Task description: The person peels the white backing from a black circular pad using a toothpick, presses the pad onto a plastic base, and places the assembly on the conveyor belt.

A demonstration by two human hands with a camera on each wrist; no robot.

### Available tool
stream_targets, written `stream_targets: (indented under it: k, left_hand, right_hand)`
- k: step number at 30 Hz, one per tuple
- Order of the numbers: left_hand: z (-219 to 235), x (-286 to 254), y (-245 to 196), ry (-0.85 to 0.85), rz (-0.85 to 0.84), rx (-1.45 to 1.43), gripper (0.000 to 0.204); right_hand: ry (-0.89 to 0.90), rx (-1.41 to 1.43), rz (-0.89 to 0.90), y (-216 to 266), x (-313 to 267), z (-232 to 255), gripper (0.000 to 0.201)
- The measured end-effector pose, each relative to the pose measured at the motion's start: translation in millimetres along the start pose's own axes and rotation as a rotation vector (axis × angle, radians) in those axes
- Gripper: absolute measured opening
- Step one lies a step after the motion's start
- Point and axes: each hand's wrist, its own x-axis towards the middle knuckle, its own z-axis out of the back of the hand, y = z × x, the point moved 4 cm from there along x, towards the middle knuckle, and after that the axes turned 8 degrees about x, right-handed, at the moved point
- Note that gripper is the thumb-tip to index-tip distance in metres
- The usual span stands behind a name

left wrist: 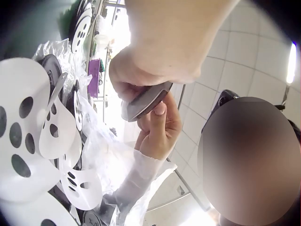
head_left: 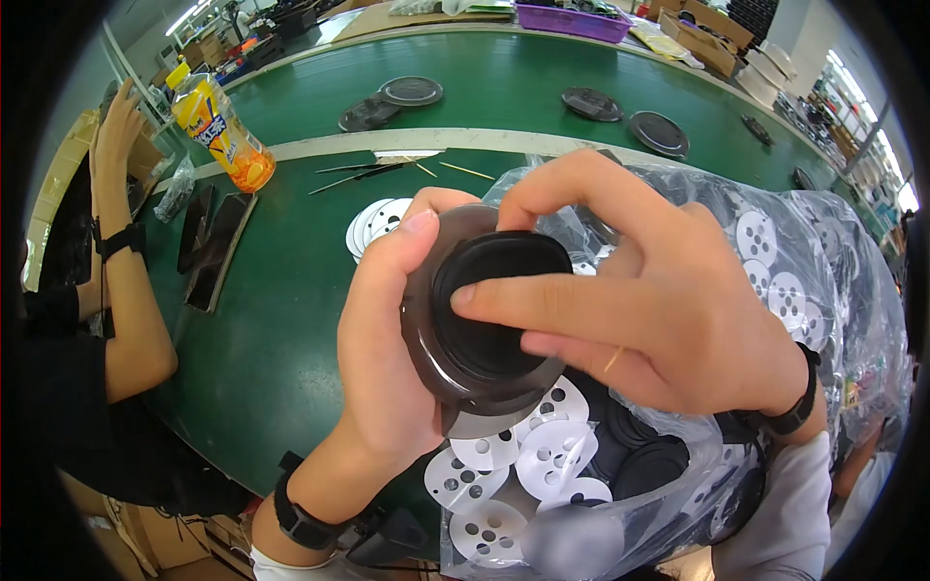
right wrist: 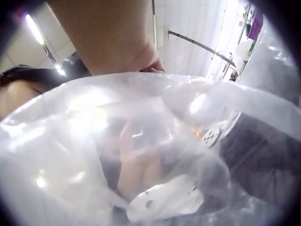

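In the head view my left hand point(head_left: 383, 334) grips a glossy dark grey round casing point(head_left: 418, 360) from its left side, thumb up near the rim. A black round pad point(head_left: 499, 334) lies on the casing's face. My right hand point(head_left: 668, 300) reaches across from the right, one fingertip pressed on the pad and another bent finger at its far edge. A thin wooden stick point(head_left: 613, 359) sticks out among the right fingers. The left wrist view shows the casing point(left wrist: 149, 100) edge-on between both hands. Clear plastic hides most of the right wrist view.
Below the hands, white discs with holes point(head_left: 557, 455) and black pads point(head_left: 651, 465) lie in a clear plastic bag point(head_left: 668, 523). Tweezers point(head_left: 339, 178), an orange drink bottle point(head_left: 228, 136) and a phone point(head_left: 221, 254) are on the green table. Another person's arm point(head_left: 131, 281) is at left.
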Motion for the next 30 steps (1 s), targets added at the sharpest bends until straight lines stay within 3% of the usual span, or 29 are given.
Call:
stream_targets:
  k: [3,5,9,11,12,13,14,15,17,19,22,27,29,30]
  left_hand:
    - [-2.9,2.4,1.1,-0.001,0.04,-0.047,0.034]
    - [-3.6,3.8,0.2,0.011,-0.002,0.004,0.036]
    - [-1.5,8.5,1.9,0.034,-0.034,0.039,0.043]
    - [2.0,10.5,5.3,0.091,-0.002,0.01,0.039]
    - [0.6,8.4,4.6,0.126,-0.099,0.139,0.038]
    - [-2.7,7.7,2.2,0.165,-0.197,0.268,0.042]
    - [-1.5,9.9,0.2,0.152,-0.114,0.264,0.055]
    - [-1.8,12.0,-0.3,0.161,-0.114,0.265,0.055]
    - [-3.2,13.6,-4.6,0.195,-0.257,0.299,0.055]
    - [-1.6,14.2,-7.6,0.189,-0.258,0.324,0.055]
    - [2.9,16.2,-8.7,0.165,-0.189,0.452,0.055]
    - [13.0,21.4,-8.1,0.012,-0.059,0.222,0.047]
    - [23.7,26.3,-4.4,-0.027,-0.118,0.23,0.044]
    - [31.4,26.4,-5.4,-0.05,-0.11,0.181,0.043]
  right_hand:
    - [0.088,-0.154,-0.018,-8.8,0.4,1.8,0.023]
    - [-0.151,-0.196,0.165,-16.9,-3.9,3.2,0.021]
    - [-0.237,-0.156,0.089,-18.9,-1.1,15.4,0.019]
    - [-0.153,0.172,-0.069,-32.8,1.9,17.7,0.013]
    - [-0.242,0.483,-0.116,-43.2,3.6,11.9,0.01]
    - [-0.249,0.477,-0.113,-44.3,2.6,12.4,0.01]
    - [-0.274,0.592,-0.247,-48.6,2.3,12.2,0.01]
    - [-0.298,0.709,-0.385,-52.8,0.0,11.8,0.011]
    - [-0.218,0.718,-0.436,-54.9,-0.5,16.1,0.012]
    - [-0.044,0.699,-0.523,-58.4,-0.5,15.0,0.023]
    - [0.007,0.727,-0.519,-68.9,-3.9,10.1,0.023]
    - [0.176,0.832,-0.506,-85.7,-7.3,3.1,0.021]
    - [-0.059,1.0,-0.666,-97.0,-10.2,11.3,0.021]
    - [-0.271,0.977,-0.696,-102.4,-10.0,19.4,0.021]
